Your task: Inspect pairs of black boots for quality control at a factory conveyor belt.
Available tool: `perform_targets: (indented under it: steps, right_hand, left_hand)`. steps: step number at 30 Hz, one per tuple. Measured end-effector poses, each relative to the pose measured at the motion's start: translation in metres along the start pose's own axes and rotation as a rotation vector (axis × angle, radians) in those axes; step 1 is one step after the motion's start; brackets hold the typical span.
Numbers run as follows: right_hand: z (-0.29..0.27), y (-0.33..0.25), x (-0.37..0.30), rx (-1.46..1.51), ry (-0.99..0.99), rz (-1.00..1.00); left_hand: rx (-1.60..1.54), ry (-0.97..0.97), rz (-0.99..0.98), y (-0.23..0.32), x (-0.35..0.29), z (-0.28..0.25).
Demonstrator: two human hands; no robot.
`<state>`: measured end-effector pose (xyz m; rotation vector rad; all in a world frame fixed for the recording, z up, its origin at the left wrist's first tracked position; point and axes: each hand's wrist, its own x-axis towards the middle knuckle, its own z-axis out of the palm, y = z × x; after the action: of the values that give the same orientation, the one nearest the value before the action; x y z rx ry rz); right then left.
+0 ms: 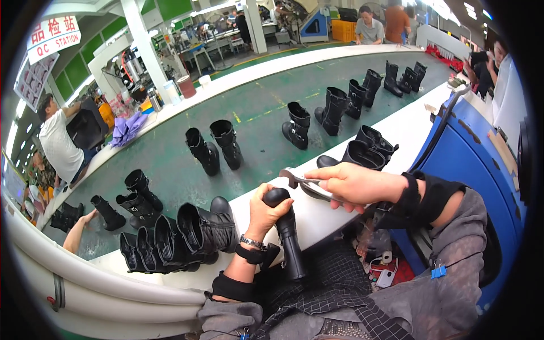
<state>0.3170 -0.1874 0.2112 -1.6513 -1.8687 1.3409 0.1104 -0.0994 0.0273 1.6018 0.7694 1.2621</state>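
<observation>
My left hand (262, 212) is wrapped round the foot of a black boot (290, 245). Its rounded toe points up and its shaft hangs down over my lap at the table's near edge. My right hand (354, 184) grips a metal hand tool (290, 176) with a hammer-like head and what look like two curved handles. The tool's head is just above and beside the boot's toe; whether they touch I cannot tell. Behind my right hand, a pair of black boots (365, 153) rests on the white ledge, partly covered by the hand.
Several black boots (195, 226) lie side by side left of my left arm. More boots (335, 110) stand along the green conveyor surface (258, 153). A blue machine (470, 147) rises at my right. Another person's arm (79, 232) reaches in from the left.
</observation>
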Motion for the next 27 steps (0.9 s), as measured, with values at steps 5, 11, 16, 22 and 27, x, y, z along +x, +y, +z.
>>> perform_targets:
  steps: [5, 11, 16, 22, 27]
  right_hand:
    - [-0.002, -0.005, -0.004, 0.414, 0.239, -0.344]
    - [-0.003, -0.010, -0.001, -0.100, -0.014, -0.018]
    - [0.004, -0.018, -0.002, 0.167, 0.276, -0.319]
    - [-0.009, -0.030, -0.007, -0.116, -0.011, -0.073]
    - [-0.001, -0.032, -0.005, -0.028, 0.030, -0.120]
  left_hand:
    - [0.127, -0.021, 0.015, 0.000, 0.002, 0.001]
    - [0.005, -0.033, -0.014, 0.006, 0.000, -0.001]
    - [0.032, -0.072, -0.038, 0.004, 0.000, 0.000]
    - [0.079, -0.072, -0.026, 0.008, 0.001, 0.000]
    - [0.047, -0.088, -0.070, 0.008, 0.001, 0.002]
